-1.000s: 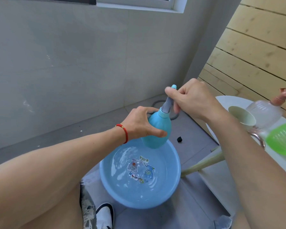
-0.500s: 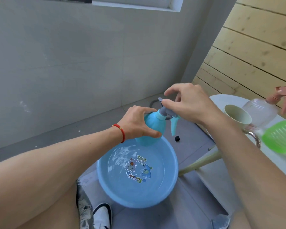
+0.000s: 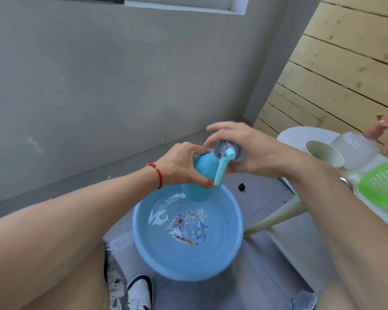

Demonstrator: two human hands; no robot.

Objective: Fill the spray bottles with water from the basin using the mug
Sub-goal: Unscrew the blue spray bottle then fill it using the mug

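While the left hand (image 3: 184,166) grips the body of the blue bottle (image 3: 199,177), the right hand (image 3: 249,151) curls round its grey spray head (image 3: 224,151), whose blue trigger hangs down toward the camera. The bottle is held above the far rim of the basin (image 3: 235,229), which sits on the floor with water in it. On the white table (image 3: 298,135) to the right stand the mug (image 3: 323,153), a clear bottle (image 3: 356,151) with a pink sprayer, and a green bottle (image 3: 383,182) nearer, at the picture's edge.
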